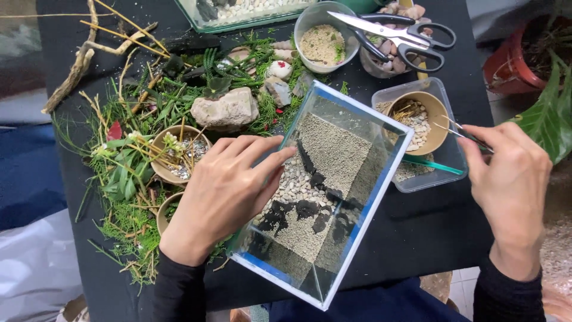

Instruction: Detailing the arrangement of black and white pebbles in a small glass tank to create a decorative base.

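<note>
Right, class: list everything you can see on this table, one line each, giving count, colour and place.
Glass tank: one, clear, centre, holding sand, pebbles and black pieces.
Scissors: one, black-handled, top, across bowls.
Grey bowl: one, top centre, grit inside.
Tan bowl: one, in clear tub, right.
Rock: one, beige, left of tank.
Plant cuttings: many, green, left.
Driftwood: one, brown, top left.
Red pot: one, far right.
Left hand: on tank's edge.
Right hand: holds tweezers over tan bowl.

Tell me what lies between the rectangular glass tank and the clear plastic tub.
Head view: only bare black table separates glass tank from plastic tub; they stand nearly touching.
</note>
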